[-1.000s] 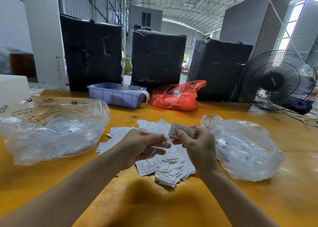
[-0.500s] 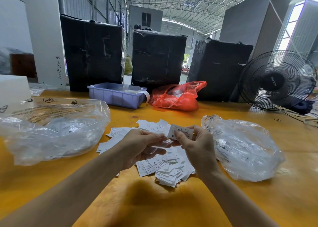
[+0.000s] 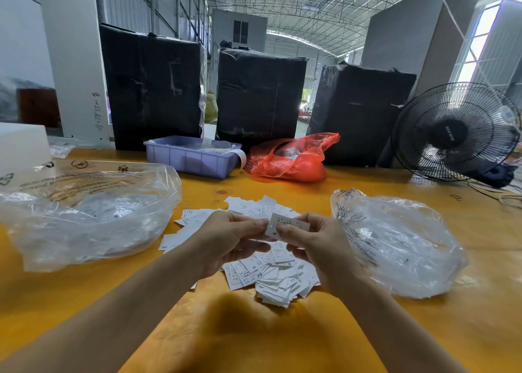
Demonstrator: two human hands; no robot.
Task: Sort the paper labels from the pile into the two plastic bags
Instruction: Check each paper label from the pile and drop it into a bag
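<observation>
Right hand (image 3: 319, 245): grip pinched on one white label (image 3: 285, 224) marked S, centre of frame, just above the pile.
Left hand (image 3: 234, 238): fingers curled, fingertips meeting that label's left edge.
Pile of labels (image 3: 271, 276): loose on the yellow table (image 3: 254, 338), beneath both hands.
Left bag (image 3: 84, 211): clear, centre left, labels inside.
Right bag (image 3: 395, 242): clear, centre right.

We see bare yellow table (image 3: 254, 341) in front of the label pile (image 3: 271, 276). Clear bags flank it: left bag (image 3: 84, 217), right bag (image 3: 395, 245). Behind, a blue tray (image 3: 192, 160), red bag (image 3: 291, 160), fan (image 3: 454, 132) and black bales (image 3: 260, 95) block the back.
</observation>
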